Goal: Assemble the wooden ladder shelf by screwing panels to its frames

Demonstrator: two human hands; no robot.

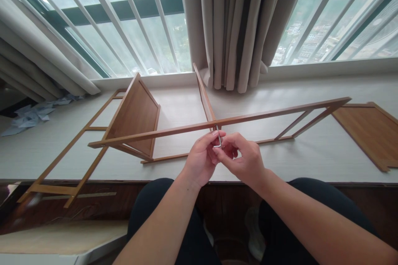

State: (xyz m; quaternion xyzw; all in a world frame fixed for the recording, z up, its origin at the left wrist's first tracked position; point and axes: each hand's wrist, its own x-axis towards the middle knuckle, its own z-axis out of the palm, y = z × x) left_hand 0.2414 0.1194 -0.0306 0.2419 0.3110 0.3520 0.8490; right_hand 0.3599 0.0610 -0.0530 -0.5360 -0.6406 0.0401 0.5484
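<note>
Head view, the only one. White window ledge (298,169) carries the work; the wearer's knees (161,203) reach its near edge, which brings both hands over the wood.

Left hand (200,157): thumb and fingertips closed in a pinch on a bent metal key (218,136), high on its long arm, close to the wood. Probably steadies it there. Right hand (245,155): thumb and forefinger narrowed on the bend and short arm, other fingers curled; likely for leverage.

The key is above the middle of the ledge's near half, its upper end meeting the long rail (270,114). Whether it sits in a fastener is hidden.

The long rail belongs to a wooden frame raised on its side, presumably to leave the joint facing the wearer. Upright panel (133,118) stands under the rail's left part; a thin board (204,95) runs from the joint toward the ledge's far edge. Both seem to help prop the frame.

Set apart: ladder-like piece (57,189), its end overhanging the near edge at left; flat panel (368,132) toward the right end. Crumpled paper (29,116), far left corner.
</note>
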